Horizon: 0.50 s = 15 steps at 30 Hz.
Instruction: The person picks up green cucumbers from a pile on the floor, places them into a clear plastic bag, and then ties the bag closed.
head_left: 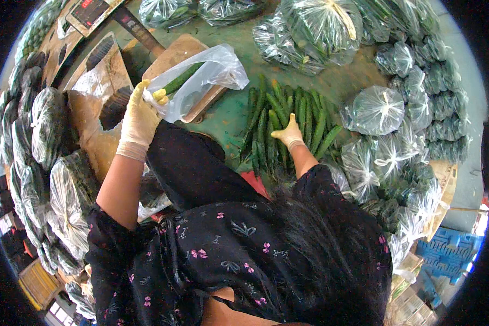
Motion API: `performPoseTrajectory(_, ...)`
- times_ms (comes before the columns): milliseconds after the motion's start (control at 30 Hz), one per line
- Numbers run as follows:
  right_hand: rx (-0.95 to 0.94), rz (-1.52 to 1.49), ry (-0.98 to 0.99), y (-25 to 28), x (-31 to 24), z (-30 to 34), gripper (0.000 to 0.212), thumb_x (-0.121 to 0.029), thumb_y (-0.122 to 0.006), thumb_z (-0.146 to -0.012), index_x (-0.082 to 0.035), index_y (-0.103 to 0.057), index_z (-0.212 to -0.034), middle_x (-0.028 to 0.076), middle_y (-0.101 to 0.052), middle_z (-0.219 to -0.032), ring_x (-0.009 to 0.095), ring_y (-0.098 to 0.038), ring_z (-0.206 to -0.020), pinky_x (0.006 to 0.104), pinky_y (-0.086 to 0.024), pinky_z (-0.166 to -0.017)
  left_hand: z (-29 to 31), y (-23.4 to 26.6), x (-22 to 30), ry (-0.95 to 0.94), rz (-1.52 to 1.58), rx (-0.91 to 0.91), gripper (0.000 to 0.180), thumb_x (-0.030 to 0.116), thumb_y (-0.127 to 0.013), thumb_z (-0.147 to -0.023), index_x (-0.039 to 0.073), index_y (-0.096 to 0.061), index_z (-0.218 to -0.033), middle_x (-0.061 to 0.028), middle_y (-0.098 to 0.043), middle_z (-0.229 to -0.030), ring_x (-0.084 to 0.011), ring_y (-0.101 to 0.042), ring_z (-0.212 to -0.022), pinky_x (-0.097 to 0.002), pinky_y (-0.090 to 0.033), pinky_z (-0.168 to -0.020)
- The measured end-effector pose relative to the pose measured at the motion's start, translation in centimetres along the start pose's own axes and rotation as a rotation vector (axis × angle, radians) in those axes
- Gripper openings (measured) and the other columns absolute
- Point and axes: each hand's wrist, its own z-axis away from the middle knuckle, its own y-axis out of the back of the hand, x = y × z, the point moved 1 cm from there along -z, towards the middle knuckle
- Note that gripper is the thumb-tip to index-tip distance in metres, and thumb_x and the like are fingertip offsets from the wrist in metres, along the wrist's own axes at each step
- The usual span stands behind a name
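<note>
Across the middle spreads a worn green surface (223, 125), ringed by bagged vegetables. Toward 11 o'clock, a clear bag (225, 68) lies tilted over a wooden board (174, 49), with a cucumber (182, 80) inside. The gloved left hand (140, 120) holds that bag near its 8 o'clock end. At 1 o'clock, the gloved right hand (289, 133) rests on a cucumber pile (320, 117), thumb spread wide; whether it grips one, I cannot tell. Tied bags (383, 108) sit at 2 o'clock, more filled bags (48, 127) at 9, and a blue pallet (451, 252) at 4 o'clock
</note>
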Motion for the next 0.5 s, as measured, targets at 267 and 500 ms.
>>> performPoseTrajectory(267, -0.017, -0.131, -0.036, -0.1, 0.0, -0.3, 0.101, -0.02, -0.082, -0.056, -0.01, -0.024, -0.138, 0.019, -0.047, -0.127, 0.029, -0.047, -0.116, 0.0335, -0.038, -0.097, 0.1, -0.1, 0.0, 0.004, -0.024, 0.031, 0.045, 0.037, -0.063, -0.08, 0.011, -0.047, -0.114, -0.0124, -0.054, -0.097, -0.0231, -0.053, -0.087, -0.0359, -0.044, -0.079)
performPoseTrajectory(500, -0.334, -1.091, 0.361, 5.6, -0.1, -0.5, 0.062, -0.005, -0.07, -0.068, -0.004, -0.045, -0.124, 0.01, -0.06, -0.103, 0.02, -0.058, -0.093, 0.0346, -0.046, -0.084, 0.3, 0.0, 0.0, 0.009, 0.005, 0.027, 0.041, 0.034, -0.06, -0.084, 0.01, -0.047, -0.114, -0.0145, -0.054, -0.099, -0.0244, -0.054, -0.086, -0.036, -0.044, -0.079)
